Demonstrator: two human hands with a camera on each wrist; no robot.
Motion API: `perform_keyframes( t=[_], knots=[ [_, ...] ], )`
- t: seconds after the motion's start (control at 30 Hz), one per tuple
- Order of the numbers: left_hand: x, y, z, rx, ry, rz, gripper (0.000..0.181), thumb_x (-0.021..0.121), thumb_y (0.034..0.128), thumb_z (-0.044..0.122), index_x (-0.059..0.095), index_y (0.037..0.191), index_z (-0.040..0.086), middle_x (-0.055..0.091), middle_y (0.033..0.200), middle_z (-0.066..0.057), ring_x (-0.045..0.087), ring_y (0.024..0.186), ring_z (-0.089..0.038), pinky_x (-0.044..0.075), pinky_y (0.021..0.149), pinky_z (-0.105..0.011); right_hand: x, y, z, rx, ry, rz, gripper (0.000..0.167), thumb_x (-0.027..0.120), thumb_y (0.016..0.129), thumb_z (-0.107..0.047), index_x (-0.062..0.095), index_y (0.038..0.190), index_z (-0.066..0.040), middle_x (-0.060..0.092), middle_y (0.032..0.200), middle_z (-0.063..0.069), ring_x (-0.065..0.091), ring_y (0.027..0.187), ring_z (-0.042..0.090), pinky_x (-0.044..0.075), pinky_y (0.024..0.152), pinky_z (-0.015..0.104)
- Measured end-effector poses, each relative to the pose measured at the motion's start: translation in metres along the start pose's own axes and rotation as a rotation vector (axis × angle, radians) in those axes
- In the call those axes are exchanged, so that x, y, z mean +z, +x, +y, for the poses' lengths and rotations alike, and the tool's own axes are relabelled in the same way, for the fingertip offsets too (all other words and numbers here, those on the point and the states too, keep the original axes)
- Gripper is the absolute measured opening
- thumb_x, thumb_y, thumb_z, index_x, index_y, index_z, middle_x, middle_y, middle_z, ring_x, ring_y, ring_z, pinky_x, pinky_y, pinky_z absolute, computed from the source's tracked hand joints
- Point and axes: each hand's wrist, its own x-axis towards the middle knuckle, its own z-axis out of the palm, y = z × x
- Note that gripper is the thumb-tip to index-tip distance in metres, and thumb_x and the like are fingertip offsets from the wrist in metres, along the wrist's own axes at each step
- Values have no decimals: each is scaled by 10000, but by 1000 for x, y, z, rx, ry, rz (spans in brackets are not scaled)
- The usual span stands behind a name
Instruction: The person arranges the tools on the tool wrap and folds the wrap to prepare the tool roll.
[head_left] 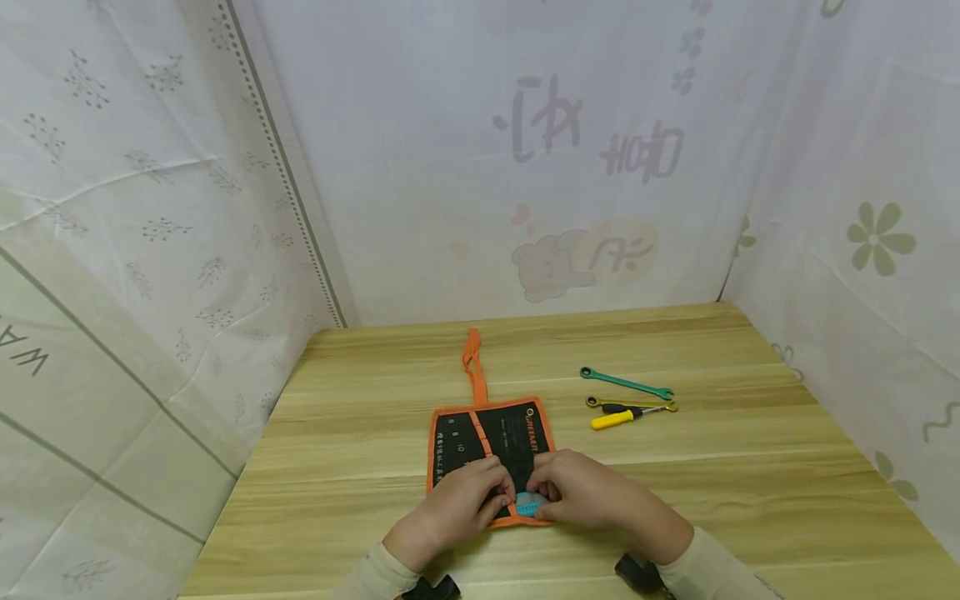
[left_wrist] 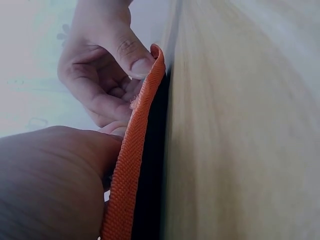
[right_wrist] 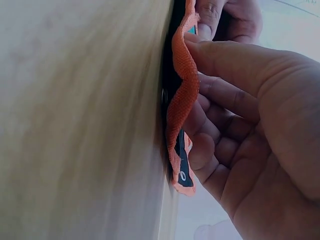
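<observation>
A black tool pouch [head_left: 517,442] with orange trim lies unrolled on the wooden table. Near its front edge, a small rounded teal object [head_left: 529,503] sits between the hands; its kind cannot be made out. My left hand [head_left: 467,498] pinches the pouch by the orange band left of that object. On the other side, my right hand [head_left: 581,490] holds the teal object with thumb and curled fingers. In the right wrist view, the right thumb [right_wrist: 225,57] reaches to the orange edging [right_wrist: 184,95]. Fingers partly hide the object and pocket.
Right of the pouch lie a green wrench [head_left: 626,383], a gold wrench [head_left: 592,402] and a yellow-handled screwdriver [head_left: 615,419], with a black handle [head_left: 615,408] among them. The pouch's orange strap [head_left: 474,367] stretches toward the back edge. Patterned curtains [head_left: 525,250] surround the table.
</observation>
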Motion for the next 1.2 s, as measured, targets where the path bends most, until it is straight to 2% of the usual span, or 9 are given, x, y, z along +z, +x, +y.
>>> perform_keyframes(
  t=[0.3,0.57,0.97,1.2],
  knots=[
    [2,1,-2,12,4,13,95,687,1043,206,650,1007,287,508,932,177,469,785,28,451,713,-142,0,2,-3,-5,-23,3,132,851,898,-221,797,1018,-230,563,824,-131,527,701,12,462,626,202],
    [1,0,-1,-12,-15,2,105,683,1046,218,650,994,302,511,930,185,483,791,35,466,723,-159,1,1,-2,-4,-15,13,142,849,896,-220,790,1024,-241,575,840,-155,547,713,0,484,637,202],
    [0,0,-1,-33,-33,-5,89,687,1045,241,663,998,312,504,921,189,481,772,38,467,711,-164,0,-1,-1,39,21,18,156,857,892,-257,781,1029,-259,587,861,-163,566,737,23,496,660,219],
    [-2,-2,-3,-37,-82,14,85,708,1032,231,695,1013,313,524,926,197,509,778,48,480,712,-161,0,-1,-1,62,48,7,173,860,889,-241,782,1044,-241,597,881,-158,571,755,25,504,681,226]
  ],
)
